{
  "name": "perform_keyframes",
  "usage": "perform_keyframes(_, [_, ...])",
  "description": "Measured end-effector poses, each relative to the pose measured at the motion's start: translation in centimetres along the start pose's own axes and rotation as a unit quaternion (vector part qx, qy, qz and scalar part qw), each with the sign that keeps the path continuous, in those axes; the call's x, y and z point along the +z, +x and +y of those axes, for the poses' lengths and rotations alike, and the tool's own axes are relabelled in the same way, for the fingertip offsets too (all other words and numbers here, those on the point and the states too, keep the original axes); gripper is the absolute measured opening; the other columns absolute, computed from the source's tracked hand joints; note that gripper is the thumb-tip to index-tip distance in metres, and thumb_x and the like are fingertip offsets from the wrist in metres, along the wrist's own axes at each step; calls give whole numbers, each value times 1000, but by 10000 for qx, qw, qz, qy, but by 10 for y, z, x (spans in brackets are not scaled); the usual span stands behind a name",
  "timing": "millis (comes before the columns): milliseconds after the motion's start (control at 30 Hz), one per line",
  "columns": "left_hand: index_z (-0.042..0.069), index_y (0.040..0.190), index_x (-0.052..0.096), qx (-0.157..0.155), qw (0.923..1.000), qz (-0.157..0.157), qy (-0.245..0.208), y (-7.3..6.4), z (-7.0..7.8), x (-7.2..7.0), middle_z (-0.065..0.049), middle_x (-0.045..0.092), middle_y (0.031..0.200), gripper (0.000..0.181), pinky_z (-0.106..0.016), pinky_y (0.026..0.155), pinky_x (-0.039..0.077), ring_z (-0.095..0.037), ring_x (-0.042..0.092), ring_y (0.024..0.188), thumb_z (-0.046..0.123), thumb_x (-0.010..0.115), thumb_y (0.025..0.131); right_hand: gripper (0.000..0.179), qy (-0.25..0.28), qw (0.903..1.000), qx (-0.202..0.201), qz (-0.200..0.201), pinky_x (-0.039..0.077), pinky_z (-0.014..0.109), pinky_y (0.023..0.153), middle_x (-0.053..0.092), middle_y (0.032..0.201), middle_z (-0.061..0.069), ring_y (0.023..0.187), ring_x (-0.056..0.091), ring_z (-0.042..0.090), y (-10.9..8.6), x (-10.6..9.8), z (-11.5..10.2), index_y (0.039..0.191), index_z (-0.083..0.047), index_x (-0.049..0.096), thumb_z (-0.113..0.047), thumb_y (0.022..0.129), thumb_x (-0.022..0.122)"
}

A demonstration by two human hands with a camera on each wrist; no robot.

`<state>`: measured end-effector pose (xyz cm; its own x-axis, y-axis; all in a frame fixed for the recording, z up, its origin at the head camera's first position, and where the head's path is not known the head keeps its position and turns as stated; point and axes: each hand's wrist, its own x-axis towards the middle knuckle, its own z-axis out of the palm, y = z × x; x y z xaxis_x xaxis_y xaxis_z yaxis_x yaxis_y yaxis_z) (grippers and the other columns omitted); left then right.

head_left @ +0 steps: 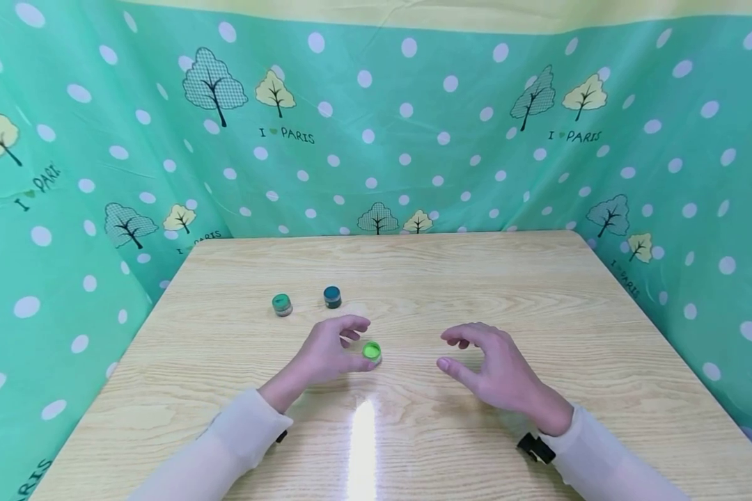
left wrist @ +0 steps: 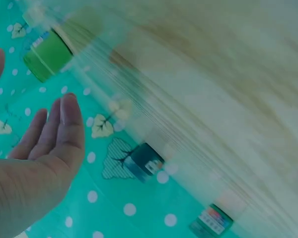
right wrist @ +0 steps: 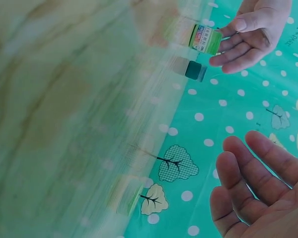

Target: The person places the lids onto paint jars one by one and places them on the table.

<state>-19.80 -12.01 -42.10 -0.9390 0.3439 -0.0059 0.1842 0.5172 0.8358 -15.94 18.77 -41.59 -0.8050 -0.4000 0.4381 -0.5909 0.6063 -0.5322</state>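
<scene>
A small jar with a bright green lid (head_left: 372,351) stands upright on the table. Right beside it is my left hand (head_left: 329,351), thumb tip at the jar's near side and bent fingers above and behind, with a gap to the jar. In the left wrist view, the fingers (left wrist: 67,119) are apart from the green jar (left wrist: 48,55). The right wrist view shows a printed label (right wrist: 202,39) on this jar's side. My right hand (head_left: 491,365) hovers over the table to the right, fingers relaxed and slightly bent, holding nothing.
Behind my left hand stand a jar with a teal-green lid (head_left: 281,303) and a dark blue jar (head_left: 332,297). The light wood table (head_left: 476,278) has a bright reflection near its front. A green dotted curtain (head_left: 407,139) hangs around its back and sides.
</scene>
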Motion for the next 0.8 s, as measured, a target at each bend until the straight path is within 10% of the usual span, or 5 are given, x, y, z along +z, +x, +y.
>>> perform_keyframes(800, [4,123,68,-804,9963,-76,287,3,10,14,-3,71,106,53,-36,85,58,-19,66,98,8,91,76,33,1,10000,50,75,55,43,79,72,111,-7,94,63,10,-1,-2,-1,117,-13,73,-29,90,79])
